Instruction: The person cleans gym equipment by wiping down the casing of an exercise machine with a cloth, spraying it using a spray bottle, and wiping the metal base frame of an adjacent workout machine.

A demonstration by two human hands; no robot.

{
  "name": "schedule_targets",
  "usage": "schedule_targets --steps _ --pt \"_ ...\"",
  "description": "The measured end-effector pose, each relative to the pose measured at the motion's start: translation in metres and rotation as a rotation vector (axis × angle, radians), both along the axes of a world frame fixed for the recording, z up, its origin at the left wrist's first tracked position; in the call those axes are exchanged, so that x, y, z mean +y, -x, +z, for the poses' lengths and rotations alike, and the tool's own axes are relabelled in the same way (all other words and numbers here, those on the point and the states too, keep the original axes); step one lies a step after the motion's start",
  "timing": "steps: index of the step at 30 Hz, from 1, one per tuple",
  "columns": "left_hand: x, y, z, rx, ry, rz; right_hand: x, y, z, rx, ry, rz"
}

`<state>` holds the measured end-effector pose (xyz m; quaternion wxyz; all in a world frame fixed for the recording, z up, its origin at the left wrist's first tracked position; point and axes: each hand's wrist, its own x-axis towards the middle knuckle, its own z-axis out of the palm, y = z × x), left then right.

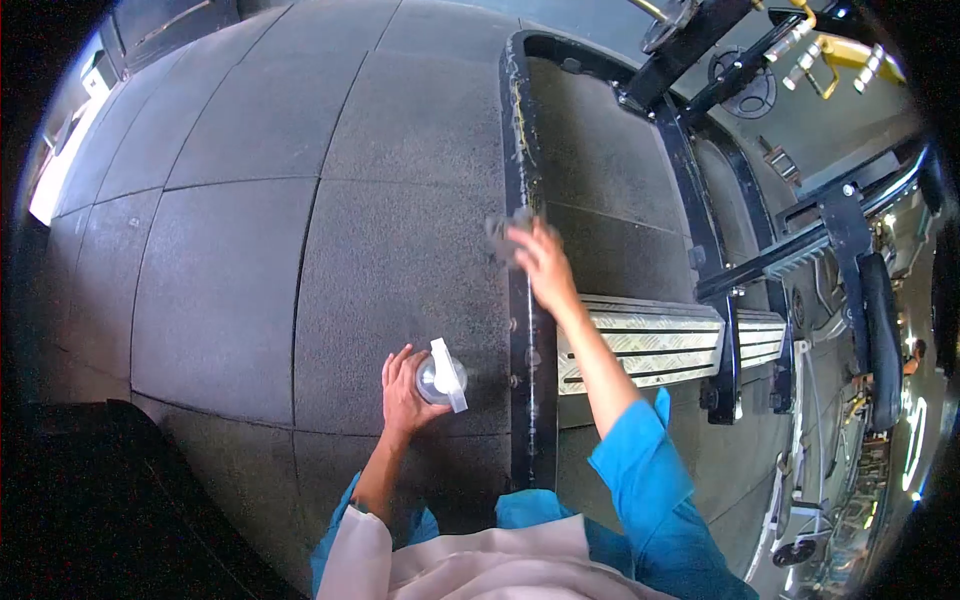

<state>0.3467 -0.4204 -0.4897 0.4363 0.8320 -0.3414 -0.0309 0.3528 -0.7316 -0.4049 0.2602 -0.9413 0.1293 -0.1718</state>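
My left hand (402, 396) is wrapped round a clear spray bottle (428, 382) with a white trigger head, low over the floor to the left of a black metal frame (516, 130). My right hand (545, 268) is on the long near rail of that frame, its fingers blurred by motion. A dark grey cloth (499, 240) shows under and beside those fingers, pressed against the rail. Scuffs and pale worn marks run along the rail's top.
Dark rubber floor tiles (225, 270) spread out to the left. A ridged metal footplate (650, 345) lies beneath my right forearm. Gym machine uprights, a black pad (880, 340) and a weight plate (750, 85) stand to the right. A dark object (100, 490) fills the lower left.
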Motion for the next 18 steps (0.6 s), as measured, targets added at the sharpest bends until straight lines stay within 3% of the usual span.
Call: schedule_targets --steps 2,4,5,8,9,10,11,12,13,14,15,16,18 --pt "-0.001 -0.001 0.001 -0.004 0.008 -0.004 -0.012 -0.016 0.008 -0.055 -0.172 -0.025" --pt "0.000 0.001 0.000 0.001 0.011 -0.003 0.013 0.017 0.013 -0.026 -0.169 -0.030" --pt "-0.001 -0.001 0.001 -0.001 0.016 0.005 0.031 0.052 0.011 0.031 -0.149 -0.011" --pt "-0.001 -0.003 0.003 0.016 0.030 -0.023 0.122 0.202 0.024 0.231 -0.409 -0.020" --pt "0.000 -0.002 0.002 0.021 0.013 -0.023 0.154 0.230 0.035 0.403 -0.796 -0.252" --pt "0.000 -0.003 0.002 0.023 0.016 -0.024 0.163 0.269 -0.006 0.461 -0.858 -0.225" --pt "0.000 -0.003 0.001 0.021 0.029 -0.028 0.161 0.314 -0.081 0.343 -1.485 -0.262" --pt "0.000 -0.003 0.000 0.016 0.040 -0.036 0.160 0.367 -0.143 0.339 -1.487 -0.265" --pt "-0.001 -0.003 -0.005 0.003 0.044 -0.030 0.166 0.378 -0.156 0.331 -1.675 -0.262" --pt "-0.002 -0.005 -0.004 -0.003 0.035 -0.040 0.175 0.343 -0.125 0.314 -1.870 -0.254" --pt "-0.002 -0.004 -0.004 0.014 0.037 -0.044 0.155 0.315 -0.081 0.322 -1.077 0.155" --pt "-0.001 -0.004 -0.004 0.032 0.039 -0.045 0.142 0.241 0.016 0.186 -0.198 0.216" --pt "-0.001 -0.004 -0.009 0.003 0.040 -0.042 0.101 0.169 0.023 0.175 -0.162 0.065"
